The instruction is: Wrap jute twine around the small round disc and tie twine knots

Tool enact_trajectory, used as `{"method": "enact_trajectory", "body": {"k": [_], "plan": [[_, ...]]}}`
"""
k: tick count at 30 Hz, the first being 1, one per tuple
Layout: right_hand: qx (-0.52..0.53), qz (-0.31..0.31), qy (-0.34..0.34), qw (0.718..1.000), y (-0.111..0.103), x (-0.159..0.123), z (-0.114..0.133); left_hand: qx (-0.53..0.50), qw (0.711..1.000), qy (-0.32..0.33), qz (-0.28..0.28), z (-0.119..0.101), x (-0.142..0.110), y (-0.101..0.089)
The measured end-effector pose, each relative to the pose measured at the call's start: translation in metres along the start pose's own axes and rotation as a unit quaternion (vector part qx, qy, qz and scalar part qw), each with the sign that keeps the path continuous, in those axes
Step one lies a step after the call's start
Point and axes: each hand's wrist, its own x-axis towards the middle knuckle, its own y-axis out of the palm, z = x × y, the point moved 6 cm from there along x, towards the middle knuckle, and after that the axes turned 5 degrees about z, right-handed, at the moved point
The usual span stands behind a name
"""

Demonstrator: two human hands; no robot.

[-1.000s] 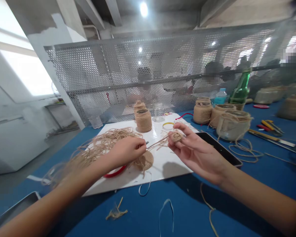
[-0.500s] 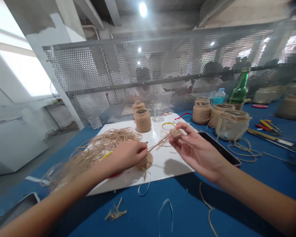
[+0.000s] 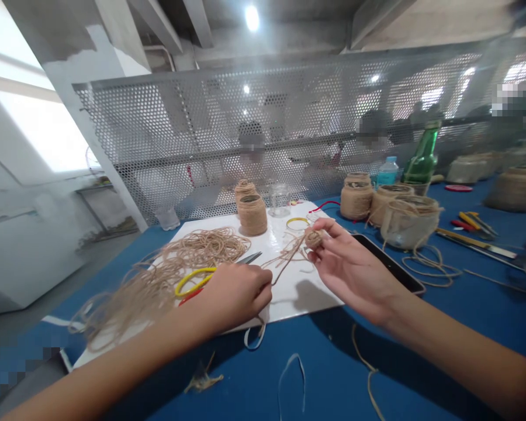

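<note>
My right hand (image 3: 346, 263) is closed, pinching a small coil of twine (image 3: 314, 238) between thumb and fingers above the white board (image 3: 284, 292). A twine strand (image 3: 287, 263) runs taut from the coil down to my left hand (image 3: 241, 292), whose fingers are closed on it. Just behind my left hand lie scissors (image 3: 195, 280) with yellow and red handles, partly covered by the hand, blades pointing right. A loose heap of twine (image 3: 206, 245) spreads over the board's left side.
Twine-wrapped jars (image 3: 253, 215) stand on the board, beside a clear glass jar (image 3: 279, 202). To the right are more wrapped jars (image 3: 356, 199), a green bottle (image 3: 422, 155), a dark tablet-like slab (image 3: 388, 263) and tools (image 3: 476, 224). A perforated metal screen (image 3: 210, 140) rises behind.
My left hand has moved down and slightly right with the strand, uncovering more of the scissors and covering the round twine piece. The coil in my right hand has tilted.
</note>
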Motion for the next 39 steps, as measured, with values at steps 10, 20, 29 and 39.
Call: {"method": "enact_trajectory", "body": {"k": [10, 20, 29, 39], "plan": [[0.051, 0.025, 0.009, 0.998, 0.003, 0.000, -0.005, 0.027, 0.999, 0.015, -0.009, -0.001, -0.001, 0.002], [0.061, 0.000, 0.017, 0.998, -0.001, 0.000, -0.013, 0.028, 1.000, 0.014, -0.001, 0.000, -0.001, 0.004], [0.068, -0.064, 0.033, 0.995, -0.009, -0.002, -0.015, 0.077, 0.992, 0.101, -0.011, -0.034, -0.010, 0.013], [-0.175, -0.014, -0.031, 0.984, 0.008, -0.012, -0.030, 0.018, 0.975, 0.219, 0.025, -0.081, -0.032, 0.019]]}}
